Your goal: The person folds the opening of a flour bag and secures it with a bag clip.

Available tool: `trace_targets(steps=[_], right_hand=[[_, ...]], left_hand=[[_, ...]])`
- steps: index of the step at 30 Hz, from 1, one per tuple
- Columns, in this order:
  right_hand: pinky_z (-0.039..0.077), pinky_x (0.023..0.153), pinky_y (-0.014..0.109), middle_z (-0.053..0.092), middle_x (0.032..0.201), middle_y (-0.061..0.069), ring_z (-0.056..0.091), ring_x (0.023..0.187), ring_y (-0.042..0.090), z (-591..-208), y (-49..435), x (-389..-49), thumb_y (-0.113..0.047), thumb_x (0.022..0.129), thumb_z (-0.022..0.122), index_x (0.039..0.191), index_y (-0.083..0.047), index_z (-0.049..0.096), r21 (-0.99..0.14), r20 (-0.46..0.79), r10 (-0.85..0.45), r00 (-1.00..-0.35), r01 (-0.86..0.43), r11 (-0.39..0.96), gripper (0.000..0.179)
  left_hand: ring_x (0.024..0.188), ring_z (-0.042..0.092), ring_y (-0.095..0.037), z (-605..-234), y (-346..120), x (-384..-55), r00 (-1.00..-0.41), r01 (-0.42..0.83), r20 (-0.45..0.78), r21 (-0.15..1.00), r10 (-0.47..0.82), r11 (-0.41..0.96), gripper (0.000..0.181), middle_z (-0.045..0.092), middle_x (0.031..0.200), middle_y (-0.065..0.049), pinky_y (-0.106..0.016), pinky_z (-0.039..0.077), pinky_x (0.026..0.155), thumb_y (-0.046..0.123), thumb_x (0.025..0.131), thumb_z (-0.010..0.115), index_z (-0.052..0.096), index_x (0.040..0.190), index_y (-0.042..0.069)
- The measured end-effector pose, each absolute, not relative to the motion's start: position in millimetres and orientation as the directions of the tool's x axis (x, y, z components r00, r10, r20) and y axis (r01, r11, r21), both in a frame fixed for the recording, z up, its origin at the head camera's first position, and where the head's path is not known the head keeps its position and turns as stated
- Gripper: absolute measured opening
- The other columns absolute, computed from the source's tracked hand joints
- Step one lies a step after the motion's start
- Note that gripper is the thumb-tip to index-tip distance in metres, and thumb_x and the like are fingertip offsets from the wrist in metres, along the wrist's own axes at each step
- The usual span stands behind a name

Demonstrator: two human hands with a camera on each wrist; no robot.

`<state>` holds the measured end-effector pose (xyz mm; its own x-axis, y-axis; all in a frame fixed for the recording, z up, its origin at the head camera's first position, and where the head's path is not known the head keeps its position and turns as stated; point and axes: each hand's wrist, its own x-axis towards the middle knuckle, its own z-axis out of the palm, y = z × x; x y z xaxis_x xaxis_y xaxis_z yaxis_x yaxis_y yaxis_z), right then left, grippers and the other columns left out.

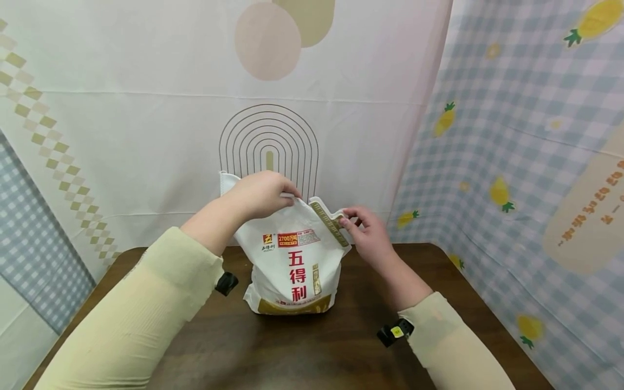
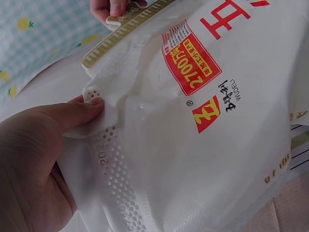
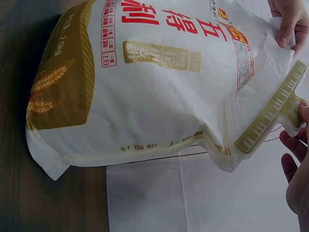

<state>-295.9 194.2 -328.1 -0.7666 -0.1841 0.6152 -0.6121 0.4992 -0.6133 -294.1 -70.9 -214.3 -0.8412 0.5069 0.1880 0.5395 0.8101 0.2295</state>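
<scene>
A white flour bag (image 1: 287, 254) with red lettering and a gold bottom stands upright on the table, marked 2.5kg in the right wrist view. My left hand (image 1: 265, 195) pinches its folded top edge between thumb and fingers, seen closely as the left hand (image 2: 38, 159) in the left wrist view. A gold-and-white sealing clip (image 1: 329, 223) sits across the right part of the bag's top. Its outer edge is pinched by my right hand (image 1: 368, 235). In the right wrist view the clip (image 3: 270, 113) slants over the bag's corner, near the fingertips of the right hand (image 3: 299, 164).
The dark brown wooden table (image 1: 205, 336) carries the bag near its back edge. Behind it hangs a white patterned cloth (image 1: 161, 135); a blue checked cloth (image 1: 487, 135) with pineapples hangs at the right. Black straps (image 1: 226, 283) circle the sleeves.
</scene>
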Motion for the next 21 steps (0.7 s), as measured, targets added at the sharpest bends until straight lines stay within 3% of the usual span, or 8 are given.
trace_targets(steps=[21], right_hand=[[0.049, 0.075, 0.038, 0.066, 0.097, 0.007, 0.057, 0.083, 0.022, -319.2, 190.8, -295.1, -0.013, 0.093, 0.070, 0.107, -0.004, 0.071, -0.539, 0.615, -0.264, -0.743, -0.640, 0.547, 0.017]], left_hand=[[0.117, 0.061, -0.020, -212.3, -68.2, -291.5, -0.844, 0.535, 0.191, 0.211, 0.502, 0.818, 0.023, 0.069, 0.121, 0.003, -0.044, 0.047, 0.097, 0.021, 0.098, 0.062, 0.075, 0.116, 0.023]])
